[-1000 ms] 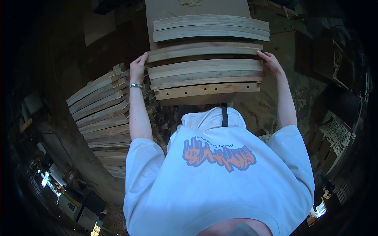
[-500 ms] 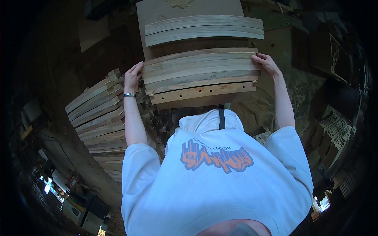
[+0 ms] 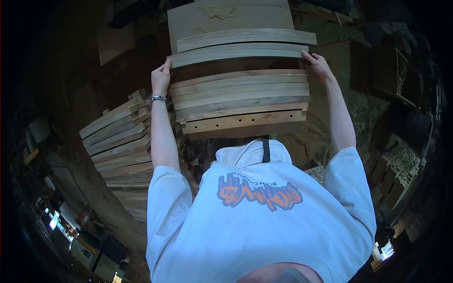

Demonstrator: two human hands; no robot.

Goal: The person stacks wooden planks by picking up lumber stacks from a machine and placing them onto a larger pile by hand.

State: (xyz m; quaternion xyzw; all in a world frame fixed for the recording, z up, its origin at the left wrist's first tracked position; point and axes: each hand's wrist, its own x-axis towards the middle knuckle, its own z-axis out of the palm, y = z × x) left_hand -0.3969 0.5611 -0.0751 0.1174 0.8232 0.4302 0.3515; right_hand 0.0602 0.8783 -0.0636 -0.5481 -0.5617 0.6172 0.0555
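Closest in is the drilled strip (image 3: 243, 121), then a bunch of curved slats (image 3: 240, 89). Past those, the left hand (image 3: 161, 78) and right hand (image 3: 319, 65) each pinch an end of a pale slat (image 3: 236, 53) spanning between them, just beside the far slat (image 3: 245, 37).

Between the held board (image 3: 236, 54) and the near boards (image 3: 236, 87), room to pass, hemmed in at the ends by the left hand (image 3: 161, 78) and right hand (image 3: 319, 65). Toward the far board (image 3: 264, 37), only a slit. Beyond, open table (image 3: 186, 21), interrupted by shavings (image 3: 219, 12). Leftward, blocked by stacked wood (image 3: 120, 141).
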